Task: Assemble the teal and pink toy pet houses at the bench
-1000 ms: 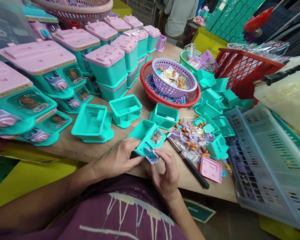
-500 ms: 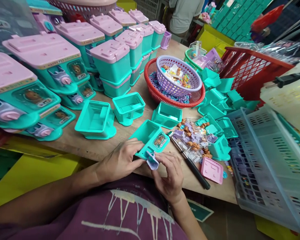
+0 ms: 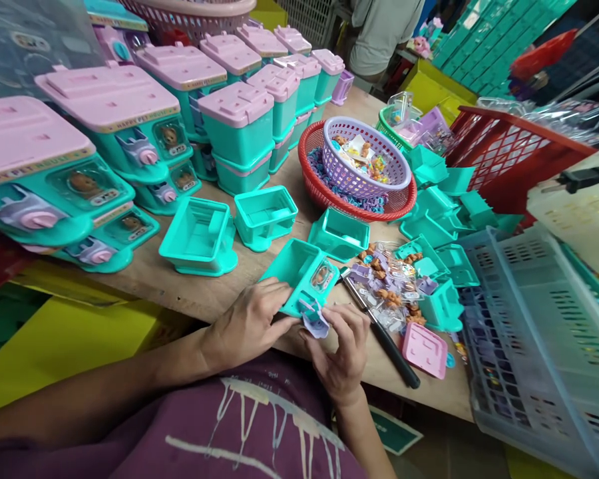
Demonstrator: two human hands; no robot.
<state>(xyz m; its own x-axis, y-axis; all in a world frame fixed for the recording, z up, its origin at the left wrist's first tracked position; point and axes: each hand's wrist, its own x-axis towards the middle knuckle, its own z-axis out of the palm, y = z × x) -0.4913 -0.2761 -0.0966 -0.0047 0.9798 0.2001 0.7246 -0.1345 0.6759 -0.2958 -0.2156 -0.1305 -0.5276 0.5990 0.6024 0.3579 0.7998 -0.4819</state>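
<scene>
A teal plastic toy box (image 3: 293, 263) lies tilted at the table's front edge, its clear window with a small brown figure facing right. My left hand (image 3: 257, 313) is closed on its near side. Against the box front, my right hand (image 3: 343, 342) pinches a lilac plastic part (image 3: 316, 324) between thumb and fingers. To the right lies a black-handled tool with a metal shaft (image 3: 387, 342), beside a pile of brown figures and lilac parts (image 3: 387, 283). More open teal boxes (image 3: 197, 236) stand behind my hands.
Stacked teal boxes with pink lids (image 3: 237, 116) fill the left. A lilac basket (image 3: 367, 159) sits inside a red basket (image 3: 307, 179). At right are a clear crate (image 3: 539, 346), a red crate (image 3: 509, 146) and a pink lid (image 3: 424, 349). A person (image 3: 384, 36) stands behind.
The view has shifted slightly, moving the scene a little right. The lilac part has turned against the box front in my right fingers. My left hand keeps its hold.
</scene>
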